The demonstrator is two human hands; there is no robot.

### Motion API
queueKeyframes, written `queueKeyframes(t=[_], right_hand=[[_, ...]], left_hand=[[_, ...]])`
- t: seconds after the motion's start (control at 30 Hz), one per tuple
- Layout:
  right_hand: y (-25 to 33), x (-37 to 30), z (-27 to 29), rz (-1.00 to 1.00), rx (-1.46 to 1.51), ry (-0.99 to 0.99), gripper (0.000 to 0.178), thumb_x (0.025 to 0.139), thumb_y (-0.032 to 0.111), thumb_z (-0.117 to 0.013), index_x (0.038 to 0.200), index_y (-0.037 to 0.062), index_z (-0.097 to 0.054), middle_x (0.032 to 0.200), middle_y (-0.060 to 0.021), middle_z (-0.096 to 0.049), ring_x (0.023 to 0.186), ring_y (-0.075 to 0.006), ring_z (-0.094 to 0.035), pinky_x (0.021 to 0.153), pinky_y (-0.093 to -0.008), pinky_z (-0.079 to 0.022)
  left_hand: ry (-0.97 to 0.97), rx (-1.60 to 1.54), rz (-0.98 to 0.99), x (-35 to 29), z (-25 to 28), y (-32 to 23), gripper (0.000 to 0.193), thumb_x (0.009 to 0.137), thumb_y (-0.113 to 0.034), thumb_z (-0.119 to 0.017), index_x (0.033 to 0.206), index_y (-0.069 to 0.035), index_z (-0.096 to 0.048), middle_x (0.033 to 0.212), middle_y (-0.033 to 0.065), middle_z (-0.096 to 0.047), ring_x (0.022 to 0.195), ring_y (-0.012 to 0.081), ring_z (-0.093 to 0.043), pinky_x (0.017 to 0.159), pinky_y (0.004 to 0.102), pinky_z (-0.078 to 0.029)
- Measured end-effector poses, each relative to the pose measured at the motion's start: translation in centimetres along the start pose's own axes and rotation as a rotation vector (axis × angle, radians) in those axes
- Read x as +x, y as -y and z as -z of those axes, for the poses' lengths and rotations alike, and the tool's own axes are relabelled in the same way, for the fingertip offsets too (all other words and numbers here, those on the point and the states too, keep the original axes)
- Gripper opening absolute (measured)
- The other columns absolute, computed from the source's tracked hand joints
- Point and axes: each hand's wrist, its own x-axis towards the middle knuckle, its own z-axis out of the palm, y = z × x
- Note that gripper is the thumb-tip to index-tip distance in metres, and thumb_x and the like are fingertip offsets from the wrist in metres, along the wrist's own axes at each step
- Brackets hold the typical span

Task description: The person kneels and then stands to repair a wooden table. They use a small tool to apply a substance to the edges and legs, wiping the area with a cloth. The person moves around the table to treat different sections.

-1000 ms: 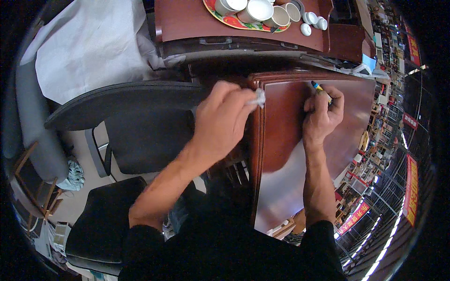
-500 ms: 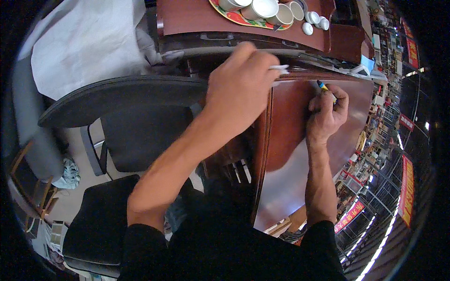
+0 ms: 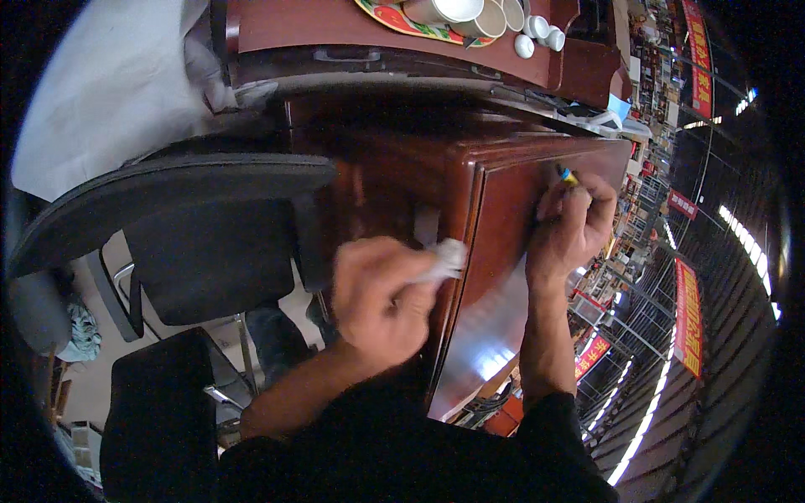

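Note:
My left hand (image 3: 381,298), blurred by motion, is closed on a crumpled white tissue or cloth (image 3: 449,257). It is beside the front edge of a glossy reddish-brown wooden cabinet (image 3: 510,197); whether the white wad touches that edge, I cannot tell. Over the cabinet's broad panel is my right hand (image 3: 577,226), its fingers wrapped round a small pen-like stick (image 3: 569,177). Yellow and blue show on the stick, with a dark tip pointing away from me. The rest of it is hidden in the fingers.
Black office chairs (image 3: 222,260) stand at the left. Beyond the cabinet, a brown desk (image 3: 293,29) carries a colourful tray (image 3: 402,25) of paper cups and several small white cups (image 3: 537,27). A pale cover (image 3: 109,92) drapes something at the far left.
My left hand has come down and nearer to me with the white wad, from the cabinet's far end to its front edge. My right hand keeps its hold on the stick. The view has shifted.

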Motion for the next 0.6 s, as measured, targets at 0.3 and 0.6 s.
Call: queueKeyframes(t=[0.3,0.6], right_hand=[[3.5,0.1,-3.5,0.415,-0.133,0.284,0.017,0.08,-0.006,-0.062,0.096,-0.0051,-0.066,0.084,-0.0174,-0.067,0.071,-0.0221,-0.062,0.064,-0.0301,-0.05],[3.7,0.7,-4.9,0.51,-0.163,0.321,0.017,0.076,-0.009,-0.065,0.091,-0.0035,-0.069,0.077,-0.0142,-0.068,0.064,-0.0224,-0.062,0.059,-0.0303,-0.051]], left_hand=[[0.002,0.058,-0.065,0.6,-3.3,0.0,0.029,0.086,-0.003,-0.073,0.114,-0.006,-0.07,0.101,0.0103,-0.058,0.087,0.0252,-0.056,0.075,0.036,-0.046],[0.004,0.054,-0.029,0.6,-3.2,0.1,0.025,0.085,-0.006,-0.075,0.11,-0.007,-0.069,0.1,0.011,-0.058,0.087,0.0261,-0.057,0.077,0.0379,-0.047]])
